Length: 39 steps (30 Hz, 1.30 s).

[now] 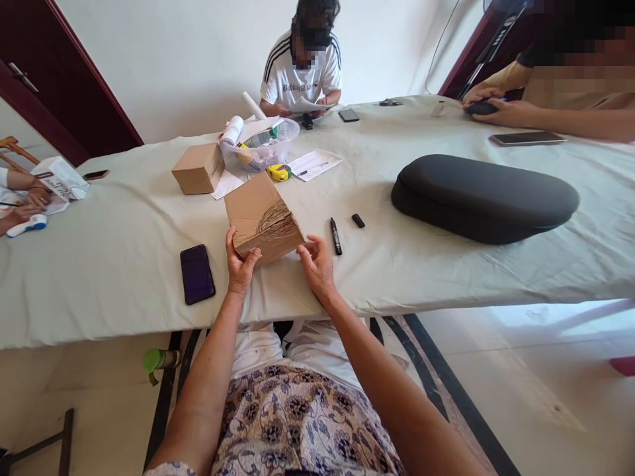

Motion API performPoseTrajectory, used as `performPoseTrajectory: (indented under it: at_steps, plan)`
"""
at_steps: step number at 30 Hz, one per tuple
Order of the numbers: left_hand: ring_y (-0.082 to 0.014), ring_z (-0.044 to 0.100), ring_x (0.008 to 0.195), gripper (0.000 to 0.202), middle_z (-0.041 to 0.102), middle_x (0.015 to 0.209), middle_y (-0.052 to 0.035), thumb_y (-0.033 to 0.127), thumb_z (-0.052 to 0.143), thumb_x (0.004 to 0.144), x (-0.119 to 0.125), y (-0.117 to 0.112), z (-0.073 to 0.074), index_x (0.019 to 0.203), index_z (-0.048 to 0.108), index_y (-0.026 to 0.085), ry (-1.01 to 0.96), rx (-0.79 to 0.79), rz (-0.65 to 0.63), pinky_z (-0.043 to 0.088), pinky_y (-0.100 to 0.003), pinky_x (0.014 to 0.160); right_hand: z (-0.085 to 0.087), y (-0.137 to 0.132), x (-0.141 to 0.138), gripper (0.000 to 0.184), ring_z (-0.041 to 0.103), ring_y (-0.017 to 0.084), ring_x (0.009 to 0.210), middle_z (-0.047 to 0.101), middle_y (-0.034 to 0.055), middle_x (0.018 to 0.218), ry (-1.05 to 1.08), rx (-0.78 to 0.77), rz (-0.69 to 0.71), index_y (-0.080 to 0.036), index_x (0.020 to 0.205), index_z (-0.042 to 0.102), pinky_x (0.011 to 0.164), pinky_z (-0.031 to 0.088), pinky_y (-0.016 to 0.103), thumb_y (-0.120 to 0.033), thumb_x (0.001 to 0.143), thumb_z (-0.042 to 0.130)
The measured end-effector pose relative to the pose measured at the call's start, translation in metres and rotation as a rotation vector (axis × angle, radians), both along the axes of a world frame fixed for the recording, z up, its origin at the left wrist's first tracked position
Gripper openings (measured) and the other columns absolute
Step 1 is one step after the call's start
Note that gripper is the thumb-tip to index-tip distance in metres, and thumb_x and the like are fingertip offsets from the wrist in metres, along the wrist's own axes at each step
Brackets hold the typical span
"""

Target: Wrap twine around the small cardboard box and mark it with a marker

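A small brown cardboard box (pixel 260 217) with dark scribbles on its top lies near the table's front edge. My left hand (pixel 239 264) grips its near left corner, thumb on top and fingers curled round the edge. My right hand (pixel 316 263) touches the near right corner with bent fingers. A black marker (pixel 336 236) and its cap (pixel 358 221) lie just right of the box. A dark phone (pixel 197 273) rests face up to the left of my left hand.
A second cardboard box (pixel 197 169), a clear bowl of items (pixel 264 147), a yellow tape measure (pixel 278 172) and papers (pixel 315 163) sit farther back. A large black padded case (pixel 483 197) lies to the right. Other people work at the far, left and right sides.
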<state>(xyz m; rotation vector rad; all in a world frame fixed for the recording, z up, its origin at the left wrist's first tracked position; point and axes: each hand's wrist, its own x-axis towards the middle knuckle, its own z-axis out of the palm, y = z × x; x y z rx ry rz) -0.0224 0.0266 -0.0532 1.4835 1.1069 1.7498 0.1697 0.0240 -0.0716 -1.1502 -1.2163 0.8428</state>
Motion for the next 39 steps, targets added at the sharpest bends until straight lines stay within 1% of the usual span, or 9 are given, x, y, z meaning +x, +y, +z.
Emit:
performPoseTrajectory:
  at_steps: [2,5,10,14,19,25,30,33,39]
  plan:
    - [-0.0273,0.051,0.138,0.090,0.046,0.154,-0.0128,0.055,0.076,0.077,-0.002,0.000,-0.001,0.151,0.032,0.029,0.047,0.006,0.016,0.043,-0.040,0.114,0.002,-0.002,0.001,0.067,0.067,0.024,0.107,0.066,0.0130,0.123,0.034,0.057,-0.083,-0.025,0.136,0.045,0.089,0.057,0.041,-0.065,0.085,0.060]
    - [-0.0292,0.040,0.147,0.088,0.038,0.160,-0.0127,0.058,0.073,0.078,-0.003,-0.001,-0.002,0.152,0.035,0.027,0.151,0.027,0.021,0.035,-0.041,0.120,0.005,-0.005,0.001,0.083,0.055,0.028,0.131,0.050,0.0166,0.148,0.009,0.118,-0.036,-0.028,0.150,0.033,0.100,0.053,0.044,-0.064,0.083,0.065]
    - [-0.0302,0.034,0.150,0.082,0.037,0.161,-0.0140,0.056,0.068,0.084,-0.004,-0.003,-0.004,0.153,0.035,0.024,0.333,0.051,-0.001,0.026,-0.044,0.124,0.005,-0.003,-0.002,0.097,0.035,0.030,0.149,0.035,0.0155,0.160,-0.076,0.182,0.038,-0.025,0.155,0.028,0.115,0.043,0.047,-0.068,0.078,0.069]
    - [-0.0291,0.033,0.151,0.083,0.035,0.161,-0.0143,0.057,0.064,0.086,-0.004,-0.003,-0.005,0.155,0.031,0.024,0.322,0.071,0.008,0.025,-0.043,0.124,0.006,-0.002,-0.001,0.091,0.036,0.030,0.148,0.034,0.0149,0.161,-0.113,0.222,0.073,-0.026,0.157,0.025,0.110,0.047,0.046,-0.067,0.084,0.062]
    - [-0.0285,0.038,0.148,0.084,0.039,0.159,-0.0149,0.059,0.062,0.087,-0.005,-0.005,-0.004,0.155,0.029,0.023,0.324,0.090,0.062,0.030,-0.043,0.122,0.010,-0.005,0.003,0.066,0.042,0.030,0.142,0.047,0.0120,0.151,-0.181,0.283,0.067,-0.029,0.149,0.041,0.105,0.050,0.046,-0.063,0.093,0.049]
    - [-0.0279,0.054,0.135,0.083,0.055,0.146,-0.0162,0.064,0.064,0.083,-0.003,-0.008,0.001,0.149,0.041,0.019,0.315,0.085,0.222,0.041,-0.039,0.113,0.027,-0.006,0.002,0.071,0.048,0.029,0.133,0.047,0.0093,0.148,-0.186,0.240,0.097,-0.033,0.147,0.042,0.092,0.057,0.039,-0.060,0.085,0.064]
    - [-0.0276,0.062,0.123,0.078,0.064,0.135,-0.0163,0.068,0.059,0.084,-0.002,-0.008,0.004,0.143,0.050,0.017,0.210,0.038,0.304,0.046,-0.036,0.107,0.046,-0.002,-0.010,0.063,0.056,0.027,0.114,0.053,0.0084,0.137,-0.192,0.225,0.066,-0.035,0.139,0.050,0.082,0.059,0.038,-0.058,0.083,0.068]
    - [-0.0285,0.065,0.120,0.077,0.067,0.130,-0.0175,0.070,0.058,0.084,-0.003,-0.009,0.003,0.139,0.053,0.015,0.201,0.017,0.316,0.048,-0.038,0.104,0.048,-0.002,-0.016,0.059,0.056,0.026,0.113,0.054,0.0089,0.136,-0.180,0.225,0.042,-0.032,0.136,0.052,0.081,0.058,0.036,-0.055,0.084,0.067]
    - [-0.0282,0.061,0.126,0.073,0.066,0.131,-0.0166,0.068,0.056,0.087,-0.001,-0.010,0.003,0.137,0.055,0.016,0.186,0.023,0.320,0.046,-0.038,0.109,0.045,0.000,-0.023,0.050,0.057,0.024,0.106,0.055,0.0091,0.134,-0.159,0.205,-0.005,-0.029,0.132,0.054,0.080,0.056,0.034,-0.052,0.088,0.062]
